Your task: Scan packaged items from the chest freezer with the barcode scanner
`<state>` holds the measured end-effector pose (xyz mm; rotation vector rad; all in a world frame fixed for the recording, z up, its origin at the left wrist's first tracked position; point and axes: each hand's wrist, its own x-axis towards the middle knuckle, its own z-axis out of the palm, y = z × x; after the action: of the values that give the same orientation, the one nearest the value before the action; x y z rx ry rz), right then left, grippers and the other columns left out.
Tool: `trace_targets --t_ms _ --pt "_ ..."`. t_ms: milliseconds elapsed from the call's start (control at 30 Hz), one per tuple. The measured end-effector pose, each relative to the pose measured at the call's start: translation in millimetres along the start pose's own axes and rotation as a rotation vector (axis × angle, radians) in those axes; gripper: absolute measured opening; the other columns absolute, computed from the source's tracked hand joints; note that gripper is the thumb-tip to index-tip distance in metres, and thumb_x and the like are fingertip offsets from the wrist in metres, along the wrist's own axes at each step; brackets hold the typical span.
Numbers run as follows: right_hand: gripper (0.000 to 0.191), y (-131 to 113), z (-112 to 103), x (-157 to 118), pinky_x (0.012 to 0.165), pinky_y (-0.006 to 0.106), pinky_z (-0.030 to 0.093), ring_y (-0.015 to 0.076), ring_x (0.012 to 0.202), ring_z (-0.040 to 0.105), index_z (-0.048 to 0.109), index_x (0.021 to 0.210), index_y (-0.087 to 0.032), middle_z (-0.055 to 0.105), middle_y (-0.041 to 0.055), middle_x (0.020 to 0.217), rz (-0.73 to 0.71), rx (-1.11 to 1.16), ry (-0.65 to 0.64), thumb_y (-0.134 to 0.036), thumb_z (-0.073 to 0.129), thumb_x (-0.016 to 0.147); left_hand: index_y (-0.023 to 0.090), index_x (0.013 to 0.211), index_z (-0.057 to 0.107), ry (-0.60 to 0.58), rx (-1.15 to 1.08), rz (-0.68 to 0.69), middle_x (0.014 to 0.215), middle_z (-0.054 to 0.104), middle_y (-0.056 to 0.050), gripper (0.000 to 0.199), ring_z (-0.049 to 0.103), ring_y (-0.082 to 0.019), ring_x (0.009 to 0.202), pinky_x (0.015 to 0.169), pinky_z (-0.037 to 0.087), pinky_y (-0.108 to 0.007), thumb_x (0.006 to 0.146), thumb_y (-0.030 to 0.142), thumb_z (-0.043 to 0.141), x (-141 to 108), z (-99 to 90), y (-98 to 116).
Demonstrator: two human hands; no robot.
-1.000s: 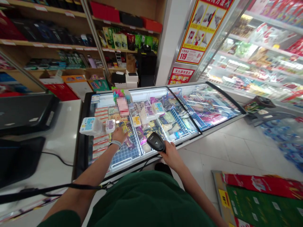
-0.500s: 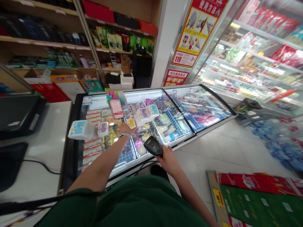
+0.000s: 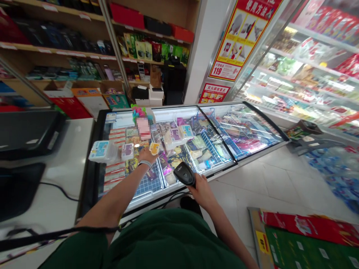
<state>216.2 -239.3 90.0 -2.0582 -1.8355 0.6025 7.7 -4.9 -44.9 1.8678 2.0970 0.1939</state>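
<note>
My left hand, with a grey wristband, reaches over a chest freezer of packaged goods. Its fingertips are at a small yellow packet, and I cannot tell whether they grip it. A purple-labelled pack lies close to that hand, and a white-and-blue boxed pack sits further left near the freezer's edge. My right hand grips a black handheld barcode scanner above the freezer's front rim. A pink item behind the left hand is pixelated.
A white counter with black equipment stands to the left. Wooden shelves of goods rise behind the freezer. A glass-fronted cooler runs along the right, and a red-and-green printed board lies on the tiled floor.
My left hand has moved further over the freezer, up to the yellow packet. The scanner stays in my right hand, and the view has shifted slightly.
</note>
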Motion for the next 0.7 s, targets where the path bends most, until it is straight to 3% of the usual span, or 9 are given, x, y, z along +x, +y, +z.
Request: trace_targets --t_ms 200,333,533,700 --pt "0.011 -5 3 8 0.096 0.040 0.038 0.0251 0.096 0.060 0.053 0.097 -0.018 0.067 0.0098 0.100 -0.042 -0.028 -0.025 -0.019 0.058 0.088 0.014 0.114 0.060 0.005 0.020 0.043 0.115 0.064 -0.019 0.061 0.058 -0.037 0.110 0.092 0.041 -0.050 0.066 0.051 0.070 -32 -12.3 -36" --pt "0.011 -10 7 15 0.097 0.040 0.037 0.0243 0.095 0.061 0.053 0.096 -0.018 0.066 0.0090 0.099 -0.080 -0.035 -0.041 -0.020 0.060 0.088 0.019 0.123 0.057 0.066 0.011 0.098 0.123 0.062 -0.014 0.061 0.054 -0.033 0.118 0.103 0.033 -0.048 0.070 0.047 0.068 -59 -22.4 -52" --pt "0.016 -23 7 22 0.096 0.039 0.036 0.0245 0.097 0.060 0.052 0.097 -0.018 0.066 0.0083 0.099 -0.130 -0.041 -0.063 -0.023 0.063 0.087 0.021 0.131 0.052 0.282 -0.032 0.223 0.128 0.059 -0.013 0.061 0.048 -0.031 0.123 0.114 0.015 -0.047 0.078 0.048 0.063 -94 -49.5 -60" --pt "0.015 -36 3 21 0.095 0.039 0.036 0.0252 0.099 0.058 0.052 0.096 -0.019 0.066 0.0079 0.099 -0.164 -0.028 -0.072 -0.023 0.063 0.087 0.021 0.133 0.050 0.337 -0.033 0.252 0.131 0.058 -0.012 0.059 0.046 -0.031 0.126 0.117 0.008 -0.047 0.082 0.050 0.058 -113 -67.2 -61"
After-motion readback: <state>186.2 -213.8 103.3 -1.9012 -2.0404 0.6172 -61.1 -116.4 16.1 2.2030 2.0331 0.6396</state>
